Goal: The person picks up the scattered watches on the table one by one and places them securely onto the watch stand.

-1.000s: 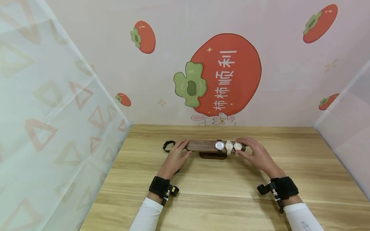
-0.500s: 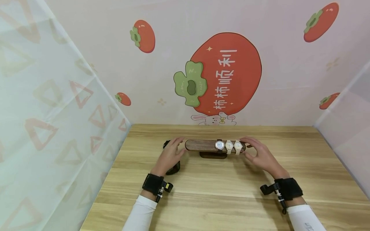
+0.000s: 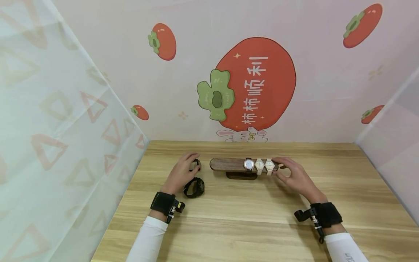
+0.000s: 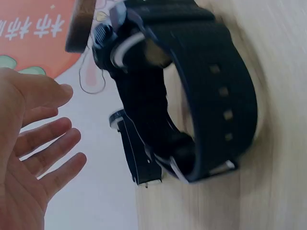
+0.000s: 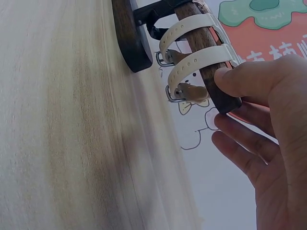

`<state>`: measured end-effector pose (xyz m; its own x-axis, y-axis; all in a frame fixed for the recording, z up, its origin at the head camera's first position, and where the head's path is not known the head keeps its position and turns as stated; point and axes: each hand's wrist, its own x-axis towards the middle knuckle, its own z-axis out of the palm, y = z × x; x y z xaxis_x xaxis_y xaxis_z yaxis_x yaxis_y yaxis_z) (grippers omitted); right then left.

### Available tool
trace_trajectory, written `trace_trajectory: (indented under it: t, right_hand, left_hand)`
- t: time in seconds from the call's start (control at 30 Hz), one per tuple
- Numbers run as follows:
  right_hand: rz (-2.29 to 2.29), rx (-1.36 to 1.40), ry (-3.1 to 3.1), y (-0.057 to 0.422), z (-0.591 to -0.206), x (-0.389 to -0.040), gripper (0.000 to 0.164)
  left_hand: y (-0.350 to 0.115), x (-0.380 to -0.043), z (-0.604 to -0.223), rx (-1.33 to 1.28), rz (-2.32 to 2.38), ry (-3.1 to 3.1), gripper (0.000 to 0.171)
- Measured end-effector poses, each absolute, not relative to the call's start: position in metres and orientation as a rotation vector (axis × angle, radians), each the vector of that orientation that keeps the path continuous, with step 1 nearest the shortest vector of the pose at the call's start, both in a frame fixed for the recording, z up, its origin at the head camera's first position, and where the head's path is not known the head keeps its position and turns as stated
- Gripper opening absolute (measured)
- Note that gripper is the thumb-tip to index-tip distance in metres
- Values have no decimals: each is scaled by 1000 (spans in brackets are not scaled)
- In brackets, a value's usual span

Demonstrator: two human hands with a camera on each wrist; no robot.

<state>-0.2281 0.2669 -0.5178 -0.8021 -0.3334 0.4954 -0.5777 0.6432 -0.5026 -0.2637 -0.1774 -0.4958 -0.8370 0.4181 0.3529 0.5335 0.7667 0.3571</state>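
Observation:
My left hand (image 3: 179,175) reaches toward a small black watch (image 3: 197,163), its fingers and thumb spread apart. Between them and the strap a gap shows in the left wrist view. A larger black watch (image 4: 211,91) stands on its side nearer me, its strap closed in a loop. At the right end of a dark wooden watch stand (image 3: 227,165), my right hand (image 3: 297,179) pinches the bar between thumb and fingers. Three watches are strapped around that bar: one white-faced with a dark strap (image 3: 248,165) and two with cream straps (image 5: 199,62), side by side.
The stand's dark base (image 3: 241,176) rests on the light wooden table (image 3: 248,225). Behind is a backdrop (image 3: 320,109) printed with persimmons, and a pale patterned panel (image 3: 75,145) closes the left side.
My left hand has left the stand's left end and moved left to the small black watch, uncovering the larger one. My right hand has drawn slightly outward along the bar's end.

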Motion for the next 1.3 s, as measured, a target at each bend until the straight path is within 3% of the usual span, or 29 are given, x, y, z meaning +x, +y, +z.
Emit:
trace_trajectory:
  t: [0.77,1.3]
  right_hand:
    - [964,710,-2518,265,-516,-226,51]
    - [966,698,-2521,266,-516,-226,51]
  left_hand:
    - [-186,-282,-513,-760,-551,-2877,55]
    - [-182,-285,-512,-735,-527,-2932,46]
